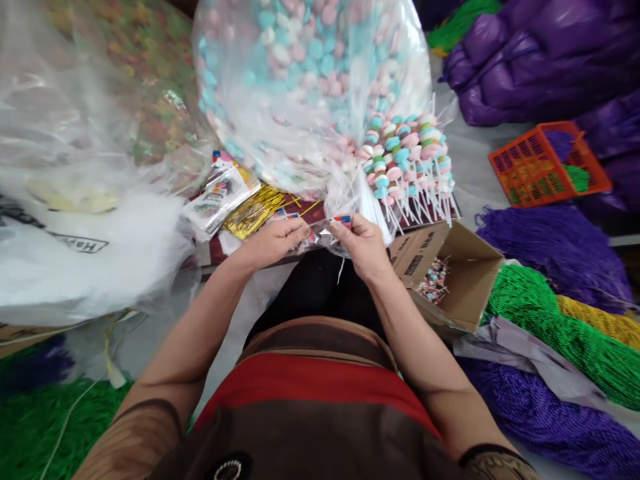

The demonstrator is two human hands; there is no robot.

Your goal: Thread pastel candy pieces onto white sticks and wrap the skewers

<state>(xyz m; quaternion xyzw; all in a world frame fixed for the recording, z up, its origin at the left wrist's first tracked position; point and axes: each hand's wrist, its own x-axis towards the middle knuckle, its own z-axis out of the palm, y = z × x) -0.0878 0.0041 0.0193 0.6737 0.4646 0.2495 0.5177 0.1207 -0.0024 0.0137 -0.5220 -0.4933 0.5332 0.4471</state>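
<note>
Here both hands meet over the near edge of the dark red counter (216,252); the left hand (280,239) pinches the near side of a small clear packet (320,233) between thumb and fingers, and the right hand (361,241) pinches its other side, close to a blue-and-red label; the packet sits between the two, just above the wearer's lap. Just beyond the left hand lie gold twist ties (255,208), with silver printed packaging (223,193) beside them; behind it all bulges a big clear bag of pink, blue and white candies (315,73). Over to the right, candy sticks (407,160) lie bunched, their white ends pointing towards the wearer; below them an open cardboard box (457,280) holds small colourful pieces; farther right, an orange basket (530,170) stands near purple sacks (545,60).
</note>
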